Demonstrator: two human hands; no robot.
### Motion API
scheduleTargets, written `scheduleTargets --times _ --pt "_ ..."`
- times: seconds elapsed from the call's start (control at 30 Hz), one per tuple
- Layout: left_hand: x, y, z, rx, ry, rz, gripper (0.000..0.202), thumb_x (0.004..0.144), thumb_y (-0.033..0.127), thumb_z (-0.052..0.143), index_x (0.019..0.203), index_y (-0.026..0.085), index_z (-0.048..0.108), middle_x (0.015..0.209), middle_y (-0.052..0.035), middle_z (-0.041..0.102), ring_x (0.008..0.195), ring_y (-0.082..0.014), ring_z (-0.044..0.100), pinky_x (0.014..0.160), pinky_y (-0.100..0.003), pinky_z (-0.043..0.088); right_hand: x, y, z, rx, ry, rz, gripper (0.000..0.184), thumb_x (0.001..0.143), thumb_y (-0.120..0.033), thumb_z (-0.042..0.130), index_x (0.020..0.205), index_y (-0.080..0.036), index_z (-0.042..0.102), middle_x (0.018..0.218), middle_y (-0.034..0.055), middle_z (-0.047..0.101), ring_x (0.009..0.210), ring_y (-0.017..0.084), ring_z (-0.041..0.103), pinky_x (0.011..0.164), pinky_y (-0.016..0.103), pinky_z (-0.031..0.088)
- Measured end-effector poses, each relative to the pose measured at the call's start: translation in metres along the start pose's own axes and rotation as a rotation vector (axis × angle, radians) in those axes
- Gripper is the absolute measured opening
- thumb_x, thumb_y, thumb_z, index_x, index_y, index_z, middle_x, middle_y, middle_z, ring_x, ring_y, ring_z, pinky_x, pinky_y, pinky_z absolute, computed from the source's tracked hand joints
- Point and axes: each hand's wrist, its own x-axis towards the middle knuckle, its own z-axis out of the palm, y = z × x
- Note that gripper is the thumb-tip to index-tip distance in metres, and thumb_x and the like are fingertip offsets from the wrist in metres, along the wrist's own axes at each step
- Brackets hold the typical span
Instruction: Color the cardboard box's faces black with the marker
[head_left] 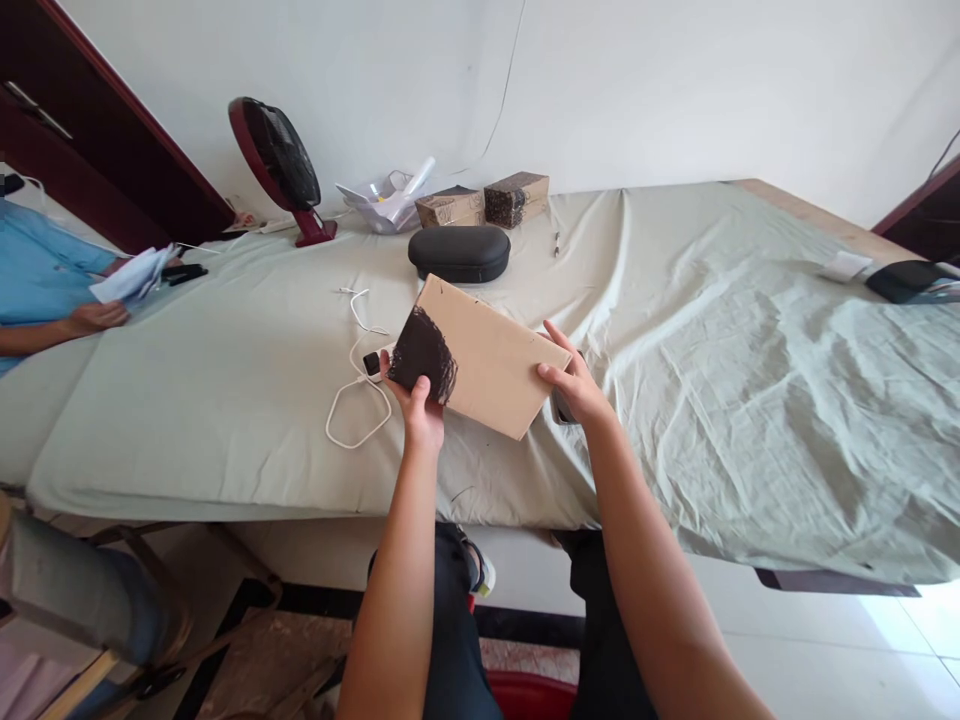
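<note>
I hold a flat brown cardboard box [487, 358] with a black scribbled patch on its left corner, lifted a little above the bed. My left hand [420, 410] grips its near left corner, thumb on top. My right hand [574, 385] grips the right edge, fingers wrapped around it. A dark object, partly hidden, sits just behind my right hand. A white cable [356, 400] with a small black plug lies on the sheet left of the box.
The bed sheet [712, 380] is grey-green and wrinkled. A black oval case [459, 252], two small cardboard boxes [484, 203], a white plastic bag and a red fan [281, 165] stand at the back. Another person in a blue sleeve [45, 275] holds paper at left.
</note>
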Motion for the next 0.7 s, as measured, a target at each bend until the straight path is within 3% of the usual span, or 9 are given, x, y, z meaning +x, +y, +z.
scheduleTargets --times 0.13,0.23,0.33,0.43,0.6,0.7 --pt "0.007 0.004 -0.008 -0.050 0.074 0.020 0.078 0.078 0.068 0.080 0.146 0.037 0.058 0.154 -0.0122 0.062 0.136 -0.0308 0.066 0.103 -0.043 0.058 0.001 0.001 0.004 -0.013 0.118 -0.096 0.113 0.074 -0.066 0.089 0.170 -0.038 0.038 0.176 0.0098 0.040 0.160 0.037 0.044 0.133 0.059 0.036" --pt "0.010 0.004 -0.015 -0.047 0.028 -0.006 0.069 0.081 0.072 0.075 0.139 0.036 0.060 0.149 -0.0113 0.065 0.133 -0.0302 0.066 0.100 -0.043 0.059 0.001 -0.004 0.009 -0.021 0.190 -0.166 0.113 0.075 -0.071 0.086 0.170 -0.034 0.036 0.170 0.0124 0.049 0.156 0.037 0.050 0.132 0.060 0.038" --pt "0.015 0.002 -0.026 -0.003 0.013 -0.015 0.071 0.082 0.082 0.069 0.133 0.034 0.063 0.149 -0.0114 0.064 0.138 -0.0312 0.063 0.107 -0.047 0.057 0.000 -0.012 0.014 -0.057 0.212 -0.226 0.110 0.074 -0.074 0.086 0.165 -0.029 0.045 0.164 0.0147 0.057 0.154 0.039 0.052 0.132 0.060 0.038" --pt "0.021 0.001 -0.039 0.164 -0.004 0.053 0.079 0.076 0.089 0.070 0.129 0.030 0.066 0.144 -0.0129 0.066 0.146 -0.0328 0.058 0.119 -0.048 0.049 -0.002 -0.018 0.017 -0.112 0.215 -0.283 0.102 0.074 -0.076 0.085 0.161 -0.032 0.052 0.166 0.0129 0.056 0.154 0.040 0.052 0.131 0.062 0.039" --pt "0.024 0.009 -0.052 0.208 -0.159 0.047 0.092 0.070 0.076 0.086 0.148 0.033 0.061 0.154 -0.0128 0.063 0.151 -0.0347 0.054 0.129 -0.048 0.041 -0.006 -0.025 0.019 -0.177 0.149 -0.324 0.087 0.078 -0.072 0.084 0.153 -0.035 0.060 0.165 0.0104 0.059 0.156 0.040 0.051 0.129 0.061 0.041" --pt "0.024 0.013 -0.054 0.184 -0.176 0.056 0.106 0.064 0.070 0.092 0.157 0.034 0.054 0.163 -0.0125 0.056 0.156 -0.0355 0.049 0.132 -0.049 0.037 -0.004 -0.024 0.018 -0.180 0.142 -0.318 0.082 0.085 -0.082 0.069 0.153 -0.036 0.060 0.165 0.0095 0.059 0.155 0.038 0.052 0.124 0.059 0.045"
